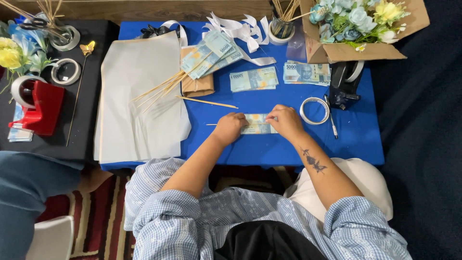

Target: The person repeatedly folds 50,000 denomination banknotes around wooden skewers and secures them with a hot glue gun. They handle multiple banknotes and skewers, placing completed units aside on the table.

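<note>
A blue worktop (288,149) stands over a striped rug (103,212), with a black table (91,58) at its left. Both hands, left (229,128) and right (286,121), press down on one banknote (257,124) at the near middle. Farther back lie three note stacks (253,79), a bundle of sticks (161,87), one tape roll (314,110), one flower box (358,26) and two tape dispensers (38,106).

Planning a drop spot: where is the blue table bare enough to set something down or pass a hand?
Free: the near strip of the blue table below the left hand and right hand; also the patch between the banknote stacks and the hands, and the near right corner below the tape roll. Crowded: the far edge, with ribbons, flower box and black dispenser; white paper covers the left.
</note>
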